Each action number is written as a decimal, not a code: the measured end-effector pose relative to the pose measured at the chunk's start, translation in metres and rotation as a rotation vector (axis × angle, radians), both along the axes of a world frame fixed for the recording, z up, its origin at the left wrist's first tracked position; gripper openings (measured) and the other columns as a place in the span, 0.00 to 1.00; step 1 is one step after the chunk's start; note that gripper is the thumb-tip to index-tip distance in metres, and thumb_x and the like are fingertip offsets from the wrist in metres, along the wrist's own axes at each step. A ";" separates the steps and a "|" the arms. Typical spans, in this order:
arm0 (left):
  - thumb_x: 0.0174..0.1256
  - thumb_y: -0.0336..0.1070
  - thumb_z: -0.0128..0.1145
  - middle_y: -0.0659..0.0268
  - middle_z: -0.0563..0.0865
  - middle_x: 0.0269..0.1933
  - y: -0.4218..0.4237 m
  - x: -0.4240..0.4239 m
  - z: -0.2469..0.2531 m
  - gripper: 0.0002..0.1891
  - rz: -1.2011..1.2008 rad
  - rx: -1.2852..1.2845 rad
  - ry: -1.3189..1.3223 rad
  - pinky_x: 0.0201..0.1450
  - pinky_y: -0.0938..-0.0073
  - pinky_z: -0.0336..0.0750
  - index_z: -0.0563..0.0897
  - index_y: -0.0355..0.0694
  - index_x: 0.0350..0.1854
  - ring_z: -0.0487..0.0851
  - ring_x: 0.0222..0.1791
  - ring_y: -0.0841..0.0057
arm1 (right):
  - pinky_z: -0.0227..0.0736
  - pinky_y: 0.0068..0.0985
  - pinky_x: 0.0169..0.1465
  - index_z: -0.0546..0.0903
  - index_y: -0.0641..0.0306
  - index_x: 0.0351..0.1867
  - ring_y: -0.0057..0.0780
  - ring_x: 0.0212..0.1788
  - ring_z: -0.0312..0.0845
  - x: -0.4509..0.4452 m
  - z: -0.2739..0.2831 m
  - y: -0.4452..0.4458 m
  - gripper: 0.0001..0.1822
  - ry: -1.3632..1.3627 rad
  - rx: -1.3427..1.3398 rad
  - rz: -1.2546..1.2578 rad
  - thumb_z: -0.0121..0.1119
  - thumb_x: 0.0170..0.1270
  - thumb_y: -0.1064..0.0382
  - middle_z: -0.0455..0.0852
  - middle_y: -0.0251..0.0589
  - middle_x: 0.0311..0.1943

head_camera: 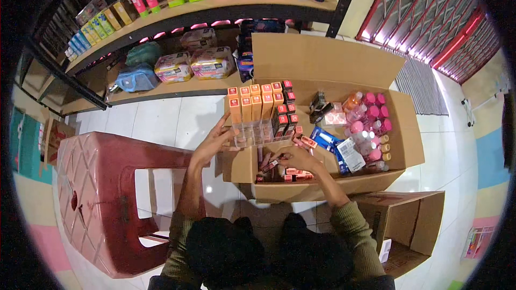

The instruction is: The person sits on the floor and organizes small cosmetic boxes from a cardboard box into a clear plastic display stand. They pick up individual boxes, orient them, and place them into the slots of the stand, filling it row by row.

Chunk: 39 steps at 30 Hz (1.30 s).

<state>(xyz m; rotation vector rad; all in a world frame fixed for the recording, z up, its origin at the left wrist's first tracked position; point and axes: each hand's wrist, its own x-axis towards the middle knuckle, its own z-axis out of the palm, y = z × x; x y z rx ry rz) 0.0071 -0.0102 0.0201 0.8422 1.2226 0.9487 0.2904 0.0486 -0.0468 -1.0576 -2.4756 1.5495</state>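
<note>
My left hand (215,141) holds a clear plastic display organizer (254,133) by its left side. Orange-fronted cosmetic boxes (256,106) stand in its left and middle columns, and black cosmetic boxes (281,125) stand in its right columns. Its front compartments hold nothing. Just below the organizer, my right hand (296,158) reaches into an open cardboard box (334,189). A small dark-pink cosmetic box or tube (270,166) lies at its fingertips; whether the fingers grip it cannot be told. Similar small packages (298,175) lie around this hand.
Pink-capped bottles (369,112) and blue packages (326,141) fill the carton's right part. A red plastic stool (96,209) is at left, an open empty carton (415,225) at lower right. Shelves (201,12) with cosmetics and packs run behind. A folding metal gate (415,20) is at upper right.
</note>
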 end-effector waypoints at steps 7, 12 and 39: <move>0.66 0.40 0.56 0.56 0.74 0.54 -0.002 -0.003 -0.006 0.39 0.000 0.040 -0.022 0.46 0.65 0.82 0.47 0.49 0.74 0.77 0.52 0.70 | 0.75 0.22 0.44 0.78 0.63 0.45 0.24 0.40 0.80 0.044 0.076 0.006 0.14 0.265 0.152 -0.417 0.61 0.57 0.66 0.83 0.40 0.36; 0.67 0.41 0.54 0.54 0.74 0.55 0.000 -0.005 -0.012 0.38 -0.016 0.037 -0.025 0.47 0.63 0.82 0.47 0.53 0.74 0.76 0.53 0.67 | 0.74 0.22 0.45 0.78 0.66 0.47 0.23 0.44 0.80 0.055 0.143 0.009 0.16 0.301 0.448 -0.608 0.62 0.58 0.66 0.84 0.43 0.42; 0.66 0.44 0.56 0.47 0.72 0.57 -0.006 -0.006 -0.012 0.40 -0.021 0.118 -0.053 0.46 0.65 0.82 0.46 0.49 0.74 0.76 0.55 0.62 | 0.65 0.34 0.49 0.77 0.57 0.47 0.36 0.45 0.73 -0.029 0.168 -0.031 0.16 0.153 1.185 -0.013 0.62 0.56 0.64 0.80 0.37 0.42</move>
